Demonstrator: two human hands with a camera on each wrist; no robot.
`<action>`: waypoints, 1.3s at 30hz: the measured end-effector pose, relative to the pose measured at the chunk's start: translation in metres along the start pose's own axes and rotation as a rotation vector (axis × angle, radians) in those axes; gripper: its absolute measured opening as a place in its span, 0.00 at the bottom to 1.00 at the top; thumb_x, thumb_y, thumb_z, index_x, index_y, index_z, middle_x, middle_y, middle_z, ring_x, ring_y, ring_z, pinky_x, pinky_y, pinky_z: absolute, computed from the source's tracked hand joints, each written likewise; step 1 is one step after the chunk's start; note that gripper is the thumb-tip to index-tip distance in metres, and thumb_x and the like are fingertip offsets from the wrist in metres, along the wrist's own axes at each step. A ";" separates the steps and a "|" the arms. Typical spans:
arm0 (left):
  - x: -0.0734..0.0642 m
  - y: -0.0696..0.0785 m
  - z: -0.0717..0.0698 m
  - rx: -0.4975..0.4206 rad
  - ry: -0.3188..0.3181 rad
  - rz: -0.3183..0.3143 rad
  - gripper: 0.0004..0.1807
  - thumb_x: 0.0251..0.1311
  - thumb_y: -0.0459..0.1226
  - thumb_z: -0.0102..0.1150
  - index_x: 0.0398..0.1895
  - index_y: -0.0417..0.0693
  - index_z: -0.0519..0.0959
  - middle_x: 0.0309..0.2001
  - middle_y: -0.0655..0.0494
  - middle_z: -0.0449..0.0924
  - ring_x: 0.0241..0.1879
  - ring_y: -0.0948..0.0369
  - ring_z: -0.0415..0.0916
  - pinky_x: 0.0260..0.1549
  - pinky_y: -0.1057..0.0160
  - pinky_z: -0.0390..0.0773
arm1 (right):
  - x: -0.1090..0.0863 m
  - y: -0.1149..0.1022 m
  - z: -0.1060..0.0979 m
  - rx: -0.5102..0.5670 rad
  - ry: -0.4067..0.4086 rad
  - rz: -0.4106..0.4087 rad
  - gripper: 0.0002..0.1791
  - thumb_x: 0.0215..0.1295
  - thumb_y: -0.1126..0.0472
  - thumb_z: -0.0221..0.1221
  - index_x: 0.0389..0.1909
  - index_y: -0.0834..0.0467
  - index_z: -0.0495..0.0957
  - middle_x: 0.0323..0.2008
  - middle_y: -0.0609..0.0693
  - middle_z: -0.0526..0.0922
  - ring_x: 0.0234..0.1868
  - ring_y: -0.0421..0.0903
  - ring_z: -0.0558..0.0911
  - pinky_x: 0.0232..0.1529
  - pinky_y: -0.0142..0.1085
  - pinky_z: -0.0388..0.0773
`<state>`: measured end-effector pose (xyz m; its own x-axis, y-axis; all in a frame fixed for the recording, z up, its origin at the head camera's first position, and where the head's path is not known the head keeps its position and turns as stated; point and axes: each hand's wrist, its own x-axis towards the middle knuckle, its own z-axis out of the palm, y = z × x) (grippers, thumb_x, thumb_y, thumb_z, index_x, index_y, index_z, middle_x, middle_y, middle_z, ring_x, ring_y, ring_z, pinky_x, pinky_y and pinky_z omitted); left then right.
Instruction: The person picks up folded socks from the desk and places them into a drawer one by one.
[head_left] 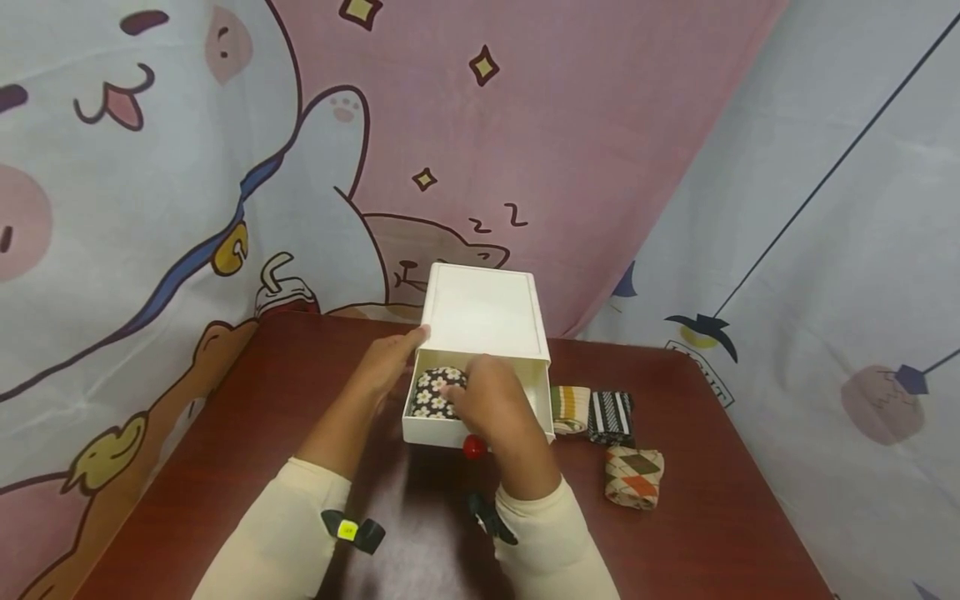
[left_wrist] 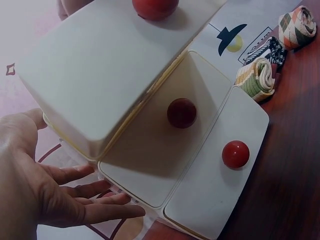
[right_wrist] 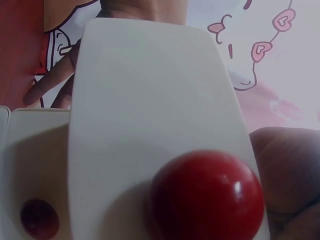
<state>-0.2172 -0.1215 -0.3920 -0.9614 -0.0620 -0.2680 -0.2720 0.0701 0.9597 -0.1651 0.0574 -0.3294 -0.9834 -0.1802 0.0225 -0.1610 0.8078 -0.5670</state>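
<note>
A white drawer box (head_left: 486,308) stands on the table with its top drawer (head_left: 435,431) pulled out. A rolled dark sock with white daisies (head_left: 435,393) lies in the left part of that drawer. My right hand (head_left: 491,400) reaches down into the drawer, thumb beside the daisy sock; its other fingers are hidden inside. With fingers stretched out, my left hand (head_left: 388,360) rests against the box's left side, as the left wrist view also shows. A red knob (right_wrist: 210,195) sits on the open drawer's front.
Right of the box lie a yellow-green striped rolled sock (head_left: 572,408), a black-and-white rolled sock (head_left: 611,417) and an argyle rolled sock (head_left: 634,477). Two closed lower drawers (left_wrist: 200,190) have red knobs. Printed cloth (head_left: 570,125) hangs behind the brown table (head_left: 300,375).
</note>
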 end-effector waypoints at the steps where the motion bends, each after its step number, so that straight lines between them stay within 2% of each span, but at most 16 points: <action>1: 0.000 0.000 0.000 0.002 -0.002 -0.001 0.39 0.74 0.64 0.57 0.69 0.40 0.80 0.69 0.36 0.80 0.67 0.39 0.82 0.45 0.54 0.90 | 0.000 0.000 0.000 0.005 -0.003 -0.002 0.16 0.69 0.57 0.74 0.26 0.62 0.81 0.24 0.52 0.79 0.28 0.50 0.76 0.32 0.41 0.74; 4: -0.001 0.001 0.001 0.008 -0.002 0.001 0.40 0.74 0.64 0.57 0.68 0.40 0.80 0.67 0.36 0.81 0.66 0.40 0.83 0.44 0.54 0.90 | 0.000 -0.002 0.001 -0.001 -0.004 -0.008 0.16 0.69 0.57 0.74 0.28 0.63 0.82 0.26 0.53 0.80 0.29 0.50 0.76 0.34 0.42 0.76; 10: -0.001 0.002 0.004 0.022 0.014 0.023 0.37 0.74 0.63 0.57 0.61 0.38 0.84 0.60 0.36 0.86 0.57 0.45 0.87 0.41 0.59 0.89 | 0.000 -0.003 0.001 -0.029 -0.015 0.005 0.15 0.70 0.56 0.73 0.32 0.64 0.84 0.30 0.53 0.83 0.31 0.50 0.79 0.38 0.43 0.81; 15: -0.002 0.002 0.004 0.036 0.017 0.029 0.37 0.74 0.63 0.57 0.60 0.37 0.84 0.61 0.36 0.85 0.59 0.44 0.86 0.42 0.60 0.87 | -0.001 0.000 0.000 -0.015 -0.006 0.007 0.16 0.70 0.54 0.73 0.34 0.63 0.83 0.30 0.53 0.82 0.32 0.50 0.78 0.38 0.44 0.79; 17: -0.001 0.001 0.004 0.044 0.018 0.034 0.37 0.75 0.63 0.57 0.60 0.37 0.84 0.62 0.36 0.85 0.60 0.44 0.86 0.44 0.60 0.87 | -0.004 0.001 -0.002 0.001 0.003 0.016 0.17 0.69 0.53 0.74 0.39 0.64 0.84 0.35 0.55 0.85 0.36 0.52 0.81 0.42 0.47 0.81; 20: -0.001 0.000 0.005 0.050 0.018 0.035 0.37 0.75 0.63 0.56 0.62 0.37 0.84 0.63 0.35 0.84 0.62 0.42 0.85 0.49 0.57 0.86 | -0.010 0.005 -0.007 0.012 0.021 0.020 0.24 0.69 0.51 0.74 0.52 0.67 0.84 0.46 0.61 0.89 0.47 0.57 0.86 0.52 0.53 0.85; 23: 0.001 0.000 0.006 0.047 0.020 0.037 0.37 0.75 0.63 0.57 0.62 0.36 0.84 0.64 0.35 0.84 0.64 0.40 0.84 0.54 0.54 0.86 | -0.017 0.009 -0.014 0.030 0.048 0.017 0.30 0.70 0.51 0.74 0.61 0.69 0.82 0.56 0.65 0.89 0.56 0.61 0.88 0.59 0.58 0.85; 26: 0.002 0.000 0.006 0.042 0.022 0.037 0.37 0.75 0.62 0.57 0.63 0.36 0.83 0.66 0.34 0.83 0.66 0.38 0.83 0.60 0.50 0.85 | -0.023 0.014 -0.022 0.040 0.086 -0.003 0.29 0.70 0.53 0.73 0.62 0.69 0.82 0.54 0.66 0.90 0.54 0.62 0.89 0.56 0.58 0.87; 29: 0.001 0.000 0.007 0.040 0.020 0.031 0.38 0.75 0.62 0.57 0.64 0.36 0.83 0.67 0.34 0.81 0.67 0.38 0.83 0.63 0.46 0.83 | -0.028 0.021 -0.028 0.034 0.138 -0.031 0.27 0.68 0.54 0.75 0.59 0.69 0.84 0.50 0.66 0.90 0.49 0.60 0.90 0.51 0.57 0.88; 35: 0.001 0.001 0.006 0.039 0.008 0.010 0.40 0.75 0.63 0.57 0.70 0.37 0.79 0.70 0.34 0.79 0.69 0.38 0.81 0.58 0.47 0.86 | -0.036 0.033 -0.037 0.031 0.235 -0.031 0.25 0.65 0.55 0.78 0.57 0.65 0.85 0.47 0.63 0.91 0.49 0.59 0.91 0.49 0.56 0.89; 39: 0.001 0.001 0.004 0.049 0.017 0.002 0.41 0.74 0.64 0.56 0.73 0.39 0.78 0.72 0.36 0.78 0.69 0.38 0.81 0.59 0.46 0.85 | -0.040 0.040 -0.042 0.053 0.286 -0.020 0.24 0.66 0.56 0.77 0.57 0.64 0.85 0.47 0.61 0.92 0.49 0.57 0.91 0.49 0.56 0.88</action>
<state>-0.2190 -0.1180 -0.3914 -0.9613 -0.0786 -0.2642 -0.2721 0.1185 0.9549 -0.1354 0.1202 -0.3185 -0.9651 -0.0244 0.2608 -0.1835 0.7737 -0.6064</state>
